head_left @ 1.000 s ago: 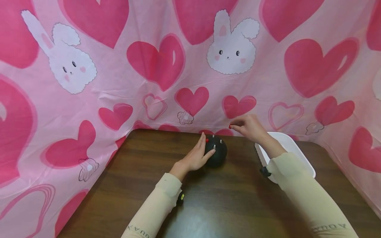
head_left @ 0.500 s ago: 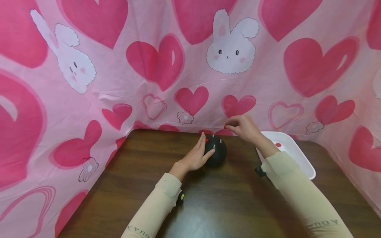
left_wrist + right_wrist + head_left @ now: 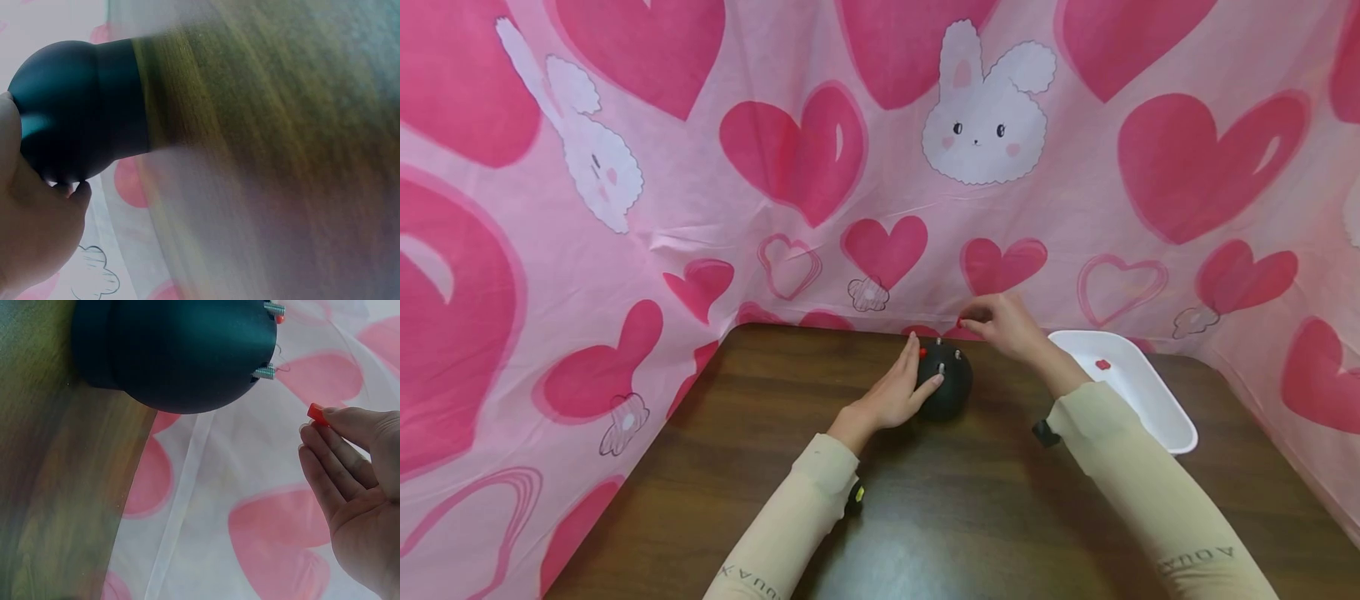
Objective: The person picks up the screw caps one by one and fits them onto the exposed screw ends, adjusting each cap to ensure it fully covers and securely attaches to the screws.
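Right hand [image 3: 1009,327] pinches a small red piece [image 3: 317,414] between thumb and fingertips: narrow grip, piece poking out past the tips. Key relation: in the head view the piece sits up and to the right of the middle of the black ball [image 3: 946,400], apart from the silver bolts [image 3: 942,368] that stick out of the ball's upper part. Right wrist view agrees: clear gap between piece and nearest bolt. Piece's long axis looks roughly in line with that bolt, a bit tilted, one end toward the ball side; cannot tell which bolt it lines up with.

Right hand has the piece; left hand [image 3: 891,398] is the nearer one to the ball, touching it, fingers nearly straight along its left side, thumb spread across the front.

Looks: piece is bright red, short, stubby; cannot tell if its end is hollow. Ball is matte black, round over a straight-sided base, standing on the brown wooden table [image 3: 970,508]. Bolts are threaded, three plain in the head view. Red knob [image 3: 922,353] on the ball's upper left, just beside the left fingers. Red bits [image 3: 1102,364] lie in the white tray [image 3: 1153,408], right of the ball, partly hidden by the right arm.
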Tool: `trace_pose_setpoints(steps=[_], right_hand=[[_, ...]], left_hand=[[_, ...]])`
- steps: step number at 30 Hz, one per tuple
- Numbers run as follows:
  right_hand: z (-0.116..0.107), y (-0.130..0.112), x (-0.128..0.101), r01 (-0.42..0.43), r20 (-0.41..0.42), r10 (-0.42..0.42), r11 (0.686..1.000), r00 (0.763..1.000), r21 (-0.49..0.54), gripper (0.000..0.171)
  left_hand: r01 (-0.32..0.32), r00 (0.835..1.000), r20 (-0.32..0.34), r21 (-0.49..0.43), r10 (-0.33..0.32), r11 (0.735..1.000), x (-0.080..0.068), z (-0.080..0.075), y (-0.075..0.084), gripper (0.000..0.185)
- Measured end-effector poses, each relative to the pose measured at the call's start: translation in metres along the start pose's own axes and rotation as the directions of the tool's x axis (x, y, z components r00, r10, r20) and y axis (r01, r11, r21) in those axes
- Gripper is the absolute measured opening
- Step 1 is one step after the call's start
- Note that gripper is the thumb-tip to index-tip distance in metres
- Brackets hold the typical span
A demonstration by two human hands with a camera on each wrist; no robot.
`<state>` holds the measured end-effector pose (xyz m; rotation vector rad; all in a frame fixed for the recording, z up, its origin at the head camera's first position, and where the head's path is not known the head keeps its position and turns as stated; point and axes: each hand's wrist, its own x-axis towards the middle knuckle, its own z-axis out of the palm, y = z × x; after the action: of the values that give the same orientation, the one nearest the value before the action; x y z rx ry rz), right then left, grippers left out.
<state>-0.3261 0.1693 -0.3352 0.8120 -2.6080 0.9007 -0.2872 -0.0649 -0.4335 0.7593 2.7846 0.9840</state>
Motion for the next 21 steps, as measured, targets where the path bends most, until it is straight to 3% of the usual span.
trace_pose_setpoints(steps=[21], right_hand=[[0.019,-0.001,0.005,0.036,0.047,-0.037,0.999,0.998,0.014,0.018]], left_hand=[[-0.003,1.000,-0.008,0.012,0.003,1.000,0.001,0.000,-0.001,0.094]])
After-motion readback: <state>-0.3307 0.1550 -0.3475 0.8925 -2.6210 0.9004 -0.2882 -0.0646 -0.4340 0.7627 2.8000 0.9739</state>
